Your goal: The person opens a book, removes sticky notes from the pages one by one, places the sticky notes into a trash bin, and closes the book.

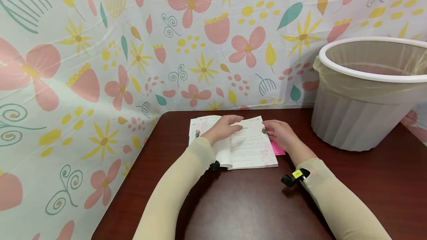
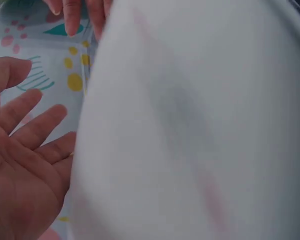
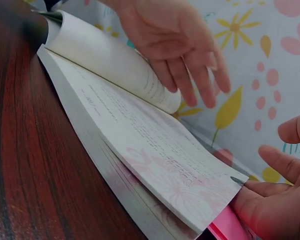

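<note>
An open book (image 1: 251,147) with printed text and pale pink flower decoration lies on the table. Over its middle, my left hand (image 1: 222,127) spreads its fingers above the pages. In the left wrist view the left hand (image 2: 30,165) shows a loose palm beside a large blurred white page (image 2: 140,120). My right hand (image 1: 281,134) is at the book's right edge. The right wrist view has the right hand's fingers (image 3: 262,187) touching the page corner, its thumb apart. Left-side pages (image 3: 110,62) curve up from the spine. Something bright pink (image 1: 277,148) sticks out under the right side.
A grey waste bin (image 1: 353,114) lined with a bag stands at the right on the dark red-brown table (image 1: 253,203). Behind and to the left hangs a flower-patterned cloth (image 1: 197,47). Black straps with small devices (image 1: 293,179) sit at the wrists.
</note>
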